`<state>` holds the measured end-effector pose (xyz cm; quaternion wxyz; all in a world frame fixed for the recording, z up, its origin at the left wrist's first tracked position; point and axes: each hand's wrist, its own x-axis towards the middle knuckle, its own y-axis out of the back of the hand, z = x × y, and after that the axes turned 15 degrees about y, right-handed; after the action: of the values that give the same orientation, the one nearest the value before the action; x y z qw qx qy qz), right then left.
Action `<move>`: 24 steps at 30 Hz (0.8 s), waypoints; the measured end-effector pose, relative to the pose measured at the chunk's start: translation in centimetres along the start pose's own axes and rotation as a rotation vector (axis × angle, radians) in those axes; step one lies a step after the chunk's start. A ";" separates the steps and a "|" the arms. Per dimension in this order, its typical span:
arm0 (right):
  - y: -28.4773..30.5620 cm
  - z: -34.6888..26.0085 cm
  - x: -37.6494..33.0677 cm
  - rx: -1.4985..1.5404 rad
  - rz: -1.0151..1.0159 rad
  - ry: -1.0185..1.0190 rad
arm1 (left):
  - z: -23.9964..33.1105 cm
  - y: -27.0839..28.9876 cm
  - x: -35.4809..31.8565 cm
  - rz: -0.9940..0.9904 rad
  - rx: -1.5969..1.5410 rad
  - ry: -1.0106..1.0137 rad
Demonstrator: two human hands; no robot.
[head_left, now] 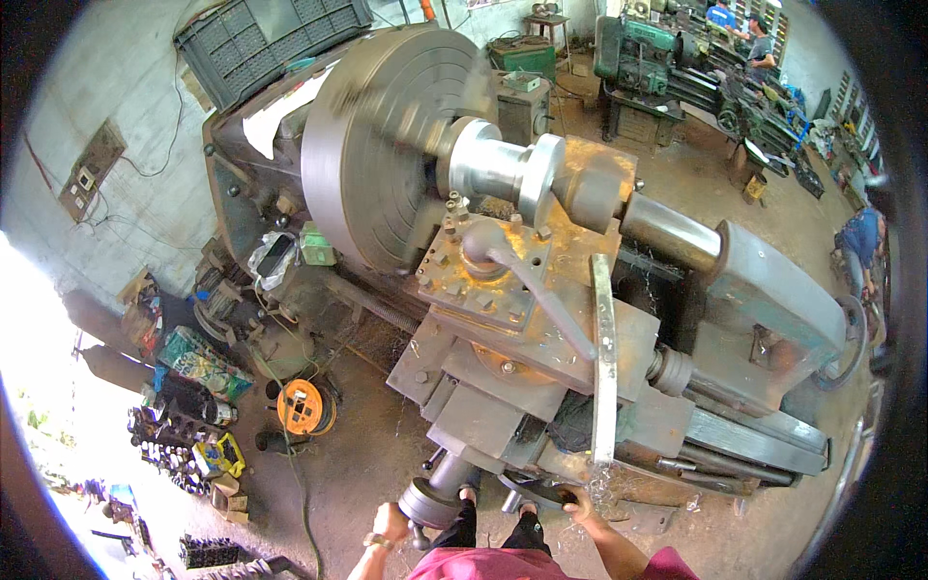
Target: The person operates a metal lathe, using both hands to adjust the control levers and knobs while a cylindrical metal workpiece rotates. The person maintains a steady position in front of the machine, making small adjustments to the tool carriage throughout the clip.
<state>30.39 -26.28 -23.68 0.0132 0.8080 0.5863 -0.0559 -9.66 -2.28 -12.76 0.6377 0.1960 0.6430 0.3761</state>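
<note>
The left grip [390,523] is wrapped around a small handle at the rim of a round grey handwheel [428,502], fingers closed on it; a band shows on that wrist. The right grip [577,505] lies just right of it, fingers curled over the edge of a dark wheel [535,492] low on the lathe's apron; whether it clamps the wheel or only rests on it, I cannot tell. Between the two grips, slightly below, the person's dark trouser legs and feet show on the floor [358,454].

Above both grips rises the carriage [503,387], with the tool post [474,280] on top and a long lever [541,295] slanting down to the right from it. A flat steel bar [604,358] lies on the carriage, straight above the right grip. Farther up, the big faceplate [387,145] is blurred with spin and carries a bright flanged workpiece [507,169], which meets the tailstock [764,280] up and to the right.

Left of the left grip, well apart, an orange cable reel [305,406] sits on the floor, with a heap of small parts [188,425] beyond it by the wall. Far above and to the right, two people [744,29] stand at another lathe [657,58].
</note>
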 end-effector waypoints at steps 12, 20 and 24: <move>0.4 -0.2 1.4 0.008 -0.134 -0.032 | 2.9 0.5 -12.0 -0.192 -0.296 -0.083; -5.9 -10.1 6.6 -0.753 -0.237 -0.706 | 2.8 0.2 -11.3 -0.231 -0.111 -0.057; -3.4 -10.0 5.7 -0.532 -0.334 -0.449 | 3.5 0.4 -11.4 -0.250 -0.076 -0.025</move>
<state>29.66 -18.96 -14.19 0.3411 0.6376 0.6863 -0.0788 -5.14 -9.57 -4.41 0.6944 0.0949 0.6398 0.3154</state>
